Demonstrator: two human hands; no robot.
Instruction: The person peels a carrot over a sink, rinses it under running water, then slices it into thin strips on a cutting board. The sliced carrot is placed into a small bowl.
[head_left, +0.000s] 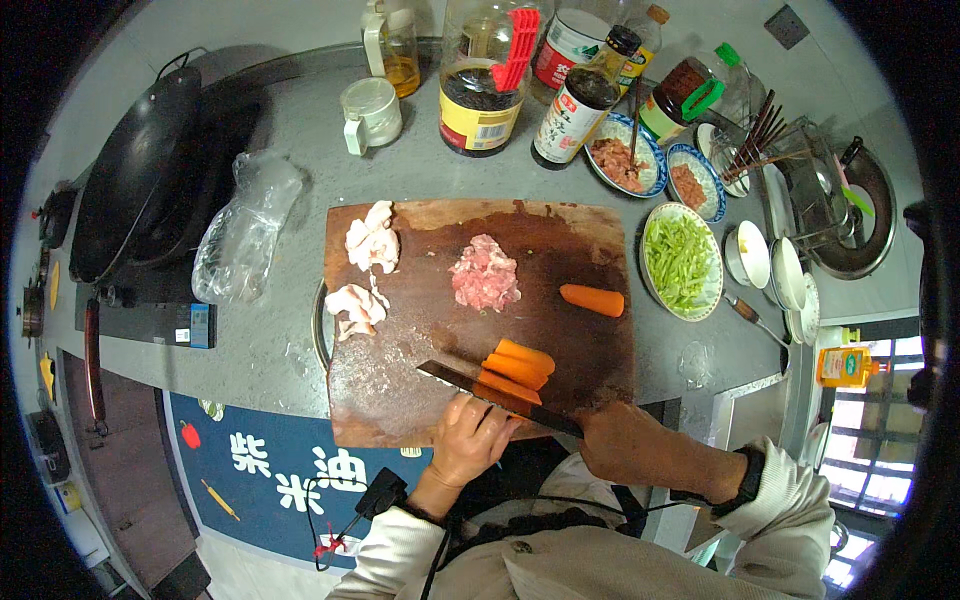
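My right hand (630, 450) grips the handle end of a kitchen knife (495, 394), whose dark blade slants across the near part of a wooden cutting board (420, 322). Against the blade's near side, my left hand (472, 435) presses with curled fingers; what lies under them is mostly hidden. Orange carrot slices (521, 364) lean together just beyond the blade. A carrot piece (592, 300) lies at the board's right. Chopped raw meat (486, 274) is heaped mid-board, and pale fatty trimmings (373, 238) form two clumps along the left side.
Right of the board stand a bowl of shredded green vegetable (677, 262) and a blue-rimmed bowl of meat (622, 161). Behind are a sauce bottle (574, 112) and a large jar (480, 105). A plastic bag (247, 232) lies near a black wok (135, 172) at left.
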